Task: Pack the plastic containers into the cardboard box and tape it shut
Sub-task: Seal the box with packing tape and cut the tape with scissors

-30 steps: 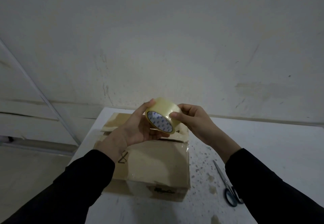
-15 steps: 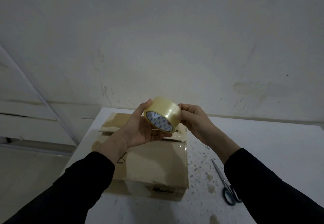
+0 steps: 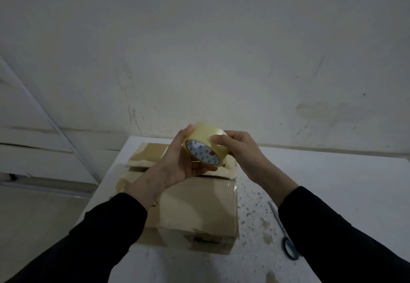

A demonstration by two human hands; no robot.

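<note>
Here, the tape roll is held at mid-frame between both hands. It is cradled from below and behind by the curled fingers of the left hand, the thumb laid against its upper rim. It is pinched on the other side by the right hand, one fingertip pressed flat on the outer band. Compared with half a second ago, the roll has hardly been moved, but that right fingertip has been brought round onto the near face of the band. From this it is judged that the loose end of the tape is being felt for and that no strip has yet been drawn off, so the sealing step is not begun.

Just below the hands, in the lower centre, the cardboard box is set on the white table. Its top flaps are folded down, with a dark slit left between them. Its contents are hidden, and no plastic containers can be seen anywhere, so whether they are packed inside cannot be told. Scissors are laid at the lower right, well apart from the box.
</note>
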